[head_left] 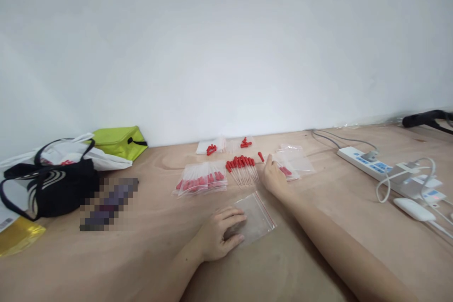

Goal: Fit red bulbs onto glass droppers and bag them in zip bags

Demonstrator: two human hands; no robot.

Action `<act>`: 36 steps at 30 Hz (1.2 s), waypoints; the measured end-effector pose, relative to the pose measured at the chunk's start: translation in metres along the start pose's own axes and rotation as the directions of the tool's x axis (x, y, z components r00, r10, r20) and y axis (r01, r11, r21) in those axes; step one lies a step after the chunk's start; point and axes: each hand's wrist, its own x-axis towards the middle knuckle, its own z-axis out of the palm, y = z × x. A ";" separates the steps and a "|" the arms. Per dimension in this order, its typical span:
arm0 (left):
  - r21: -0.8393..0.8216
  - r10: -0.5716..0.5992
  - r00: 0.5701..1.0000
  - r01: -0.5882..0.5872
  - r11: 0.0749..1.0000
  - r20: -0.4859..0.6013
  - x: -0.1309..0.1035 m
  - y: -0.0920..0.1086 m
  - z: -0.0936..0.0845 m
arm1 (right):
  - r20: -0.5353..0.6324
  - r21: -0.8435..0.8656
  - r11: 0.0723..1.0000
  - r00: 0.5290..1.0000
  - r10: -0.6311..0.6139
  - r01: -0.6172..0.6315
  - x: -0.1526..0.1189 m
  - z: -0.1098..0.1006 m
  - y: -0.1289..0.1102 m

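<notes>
My left hand rests on the table with thumb and fingers apart, touching the left side of a clear zip bag that lies flat. Farther forward, my right hand is curled at the right end of a row of droppers with red bulbs and thin clear stems. A separate red-bulbed dropper shows just above its fingers; the stem runs into the hand, where the fingertips are hidden. Left of the row lies a stack of zip bags with red-bulbed droppers inside.
More red-bulbed droppers lie near the wall. Right of my right hand are a bag with red bulbs and clear bags. A power strip with cables stands right; a black bag and green bag stand left.
</notes>
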 end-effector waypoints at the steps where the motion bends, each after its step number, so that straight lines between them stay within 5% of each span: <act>1: 0.004 0.007 1.000 -0.007 1.000 0.017 0.000 0.000 0.000 | -0.036 0.085 0.996 0.999 -0.028 0.031 -0.004 -0.003 0.006; 4: 0.023 0.024 0.998 -0.025 0.999 0.063 0.002 0.001 -0.001 | -0.104 0.505 0.857 0.993 -0.055 0.100 -0.021 -0.010 0.027; 8: 0.060 0.028 0.996 -0.034 0.998 0.085 0.003 0.002 0.000 | 0.050 0.863 0.501 0.998 0.040 -0.064 -0.052 -0.016 0.045; 15: 0.083 0.025 0.998 -0.020 0.996 -0.052 0.001 -0.003 0.004 | 0.126 0.948 0.279 0.984 0.123 -0.156 -0.074 -0.015 0.043; 24: 0.035 -0.044 0.999 0.043 0.998 0.025 0.000 -0.001 0.000 | 0.229 0.962 0.143 0.973 0.032 -0.232 -0.079 -0.010 0.037; 26: 0.037 -0.058 0.998 0.057 0.998 0.027 0.000 -0.001 0.001 | 0.272 0.953 0.140 0.962 -0.015 -0.267 -0.079 -0.011 0.039; 29: 0.047 -0.076 0.997 0.075 0.996 0.024 0.000 -0.001 0.001 | 0.284 0.930 0.272 0.953 -0.110 -0.246 -0.078 -0.013 0.046; 33: 0.057 -0.087 0.996 0.085 0.995 0.024 0.000 0.000 0.001 | 0.248 0.865 0.497 0.918 -0.310 -0.066 -0.075 -0.018 0.053; 36: 0.065 -0.078 0.996 0.075 0.995 0.037 0.001 0.000 0.000 | 0.228 0.817 0.572 0.867 -0.443 0.077 -0.071 -0.022 0.054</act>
